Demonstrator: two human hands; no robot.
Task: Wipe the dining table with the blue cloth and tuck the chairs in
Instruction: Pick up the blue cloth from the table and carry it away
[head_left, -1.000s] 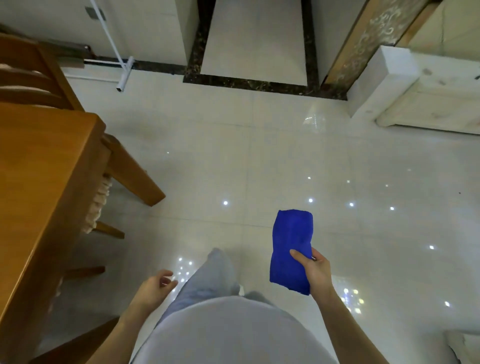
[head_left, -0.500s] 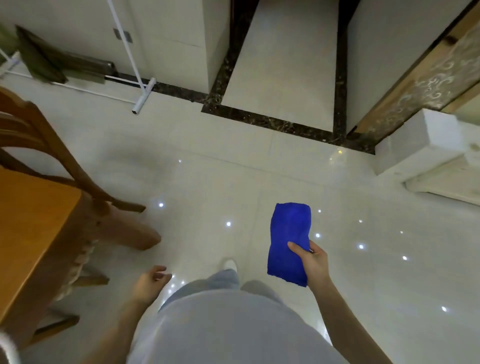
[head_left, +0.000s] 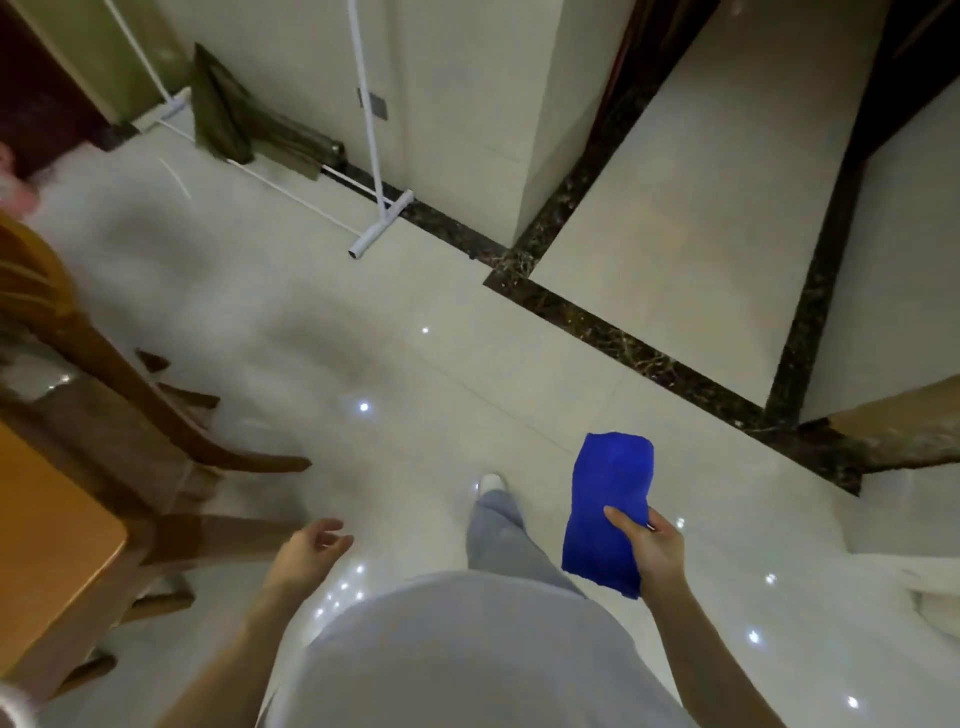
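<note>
My right hand (head_left: 649, 548) grips a folded blue cloth (head_left: 608, 506) in front of my waist, thumb across its lower part. My left hand (head_left: 309, 553) hangs at my side with loosely curled fingers and holds nothing. A corner of the wooden dining table (head_left: 47, 551) shows at the lower left. A wooden chair (head_left: 104, 364) stands beside it, partly under the table edge, its legs reaching out over the floor. My left hand is a short way right of the chair's lower rail.
Glossy white tile floor (head_left: 363, 322) spreads ahead. A white metal rack (head_left: 376, 176) with a green cloth (head_left: 218, 109) stands by the wall at the top. A dark marble strip (head_left: 623, 332) borders a doorway. Pale furniture (head_left: 904, 525) sits at the right edge.
The view has turned and moved forward past the table; the table and chair slid toward the left edge. My right hand keeps its hold on the blue cloth, my left stays loose.
</note>
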